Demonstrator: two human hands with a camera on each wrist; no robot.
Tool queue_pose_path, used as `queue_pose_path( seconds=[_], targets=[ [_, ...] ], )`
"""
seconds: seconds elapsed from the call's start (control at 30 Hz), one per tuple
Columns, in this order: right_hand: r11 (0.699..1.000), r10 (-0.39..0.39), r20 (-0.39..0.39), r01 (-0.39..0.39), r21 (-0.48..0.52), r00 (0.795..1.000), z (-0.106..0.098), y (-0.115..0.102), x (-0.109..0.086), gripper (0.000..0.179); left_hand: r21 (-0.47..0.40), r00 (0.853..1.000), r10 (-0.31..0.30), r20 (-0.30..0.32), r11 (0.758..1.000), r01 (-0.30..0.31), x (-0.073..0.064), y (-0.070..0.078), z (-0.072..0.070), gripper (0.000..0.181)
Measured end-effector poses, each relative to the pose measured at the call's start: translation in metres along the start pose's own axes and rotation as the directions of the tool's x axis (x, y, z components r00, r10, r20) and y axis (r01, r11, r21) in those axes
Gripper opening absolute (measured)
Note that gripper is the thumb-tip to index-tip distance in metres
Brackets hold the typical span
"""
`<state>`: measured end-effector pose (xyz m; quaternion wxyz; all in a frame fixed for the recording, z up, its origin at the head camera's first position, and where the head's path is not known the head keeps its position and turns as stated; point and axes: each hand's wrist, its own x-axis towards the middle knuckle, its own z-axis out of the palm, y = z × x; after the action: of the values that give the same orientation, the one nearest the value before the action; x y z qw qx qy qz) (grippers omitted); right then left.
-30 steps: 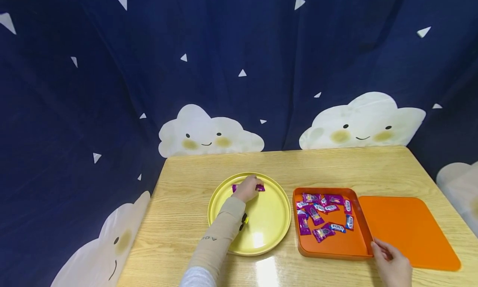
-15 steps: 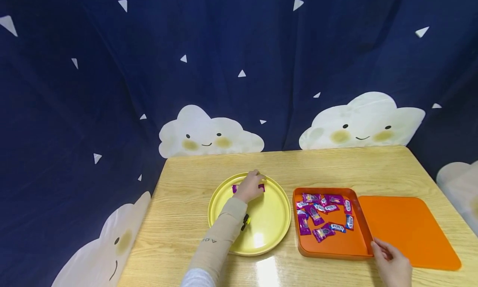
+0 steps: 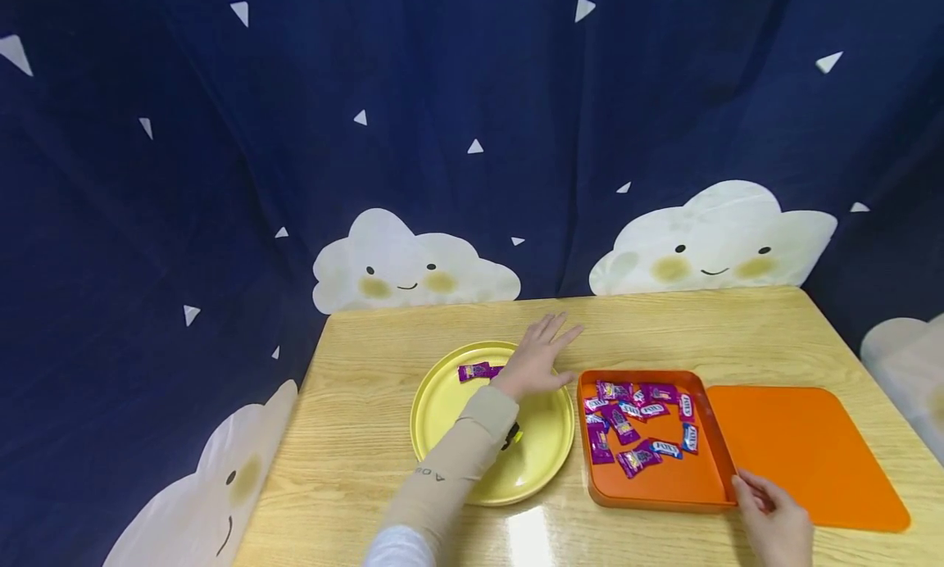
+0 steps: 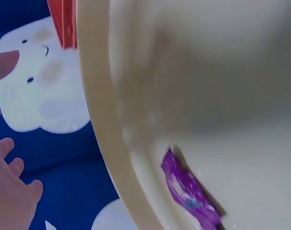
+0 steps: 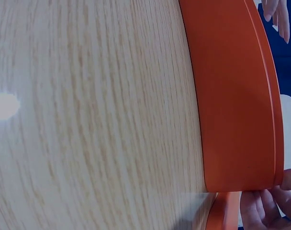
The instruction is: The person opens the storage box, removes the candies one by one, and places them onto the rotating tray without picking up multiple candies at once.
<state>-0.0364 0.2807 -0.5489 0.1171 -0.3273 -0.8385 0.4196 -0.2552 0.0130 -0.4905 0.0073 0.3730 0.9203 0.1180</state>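
While the left hand [image 3: 537, 365] spreads its fingers over the yellow tray's [image 3: 542, 452] far-right rim, the right hand [image 3: 780, 519] pinches a corner of the orange box [image 3: 686, 492]. Purple candies [image 3: 621, 424] lie in both.

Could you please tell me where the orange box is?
In the head view, the orange box sits right of centre on the table, between the yellow tray and the flat orange panel, the right hand holding its near right corner.
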Motion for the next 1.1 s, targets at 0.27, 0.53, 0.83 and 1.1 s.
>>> queue_pose_path(
  seconds=[0.27,0.53,0.83,1.1],
  targets=[
    [1.0,-0.024,-0.012,0.024,-0.007,1.0,0.003,0.006,0.003,0.037,0.085,0.994,0.066,0.091,0.994,-0.074,0.015,0.031,0.007,0.075],
    [1.0,-0.006,-0.014,0.006,-0.009,1.0,0.004,0.004,0.003,0.034,0.158,0.978,0.096,0.185,0.979,-0.126,0.032,0.067,0.014,0.074],
    [1.0,-0.022,-0.01,0.022,-0.021,1.0,0.004,0.009,0.005,0.037,0.11,0.947,0.099,0.307,0.984,-0.138,0.044,0.092,0.02,0.068],
    [0.999,-0.048,-0.013,0.048,-0.013,0.999,0.004,0.009,0.004,0.036,0.1,0.928,0.068,0.366,0.989,-0.112,0.05,0.103,0.027,0.047]
  ],
)
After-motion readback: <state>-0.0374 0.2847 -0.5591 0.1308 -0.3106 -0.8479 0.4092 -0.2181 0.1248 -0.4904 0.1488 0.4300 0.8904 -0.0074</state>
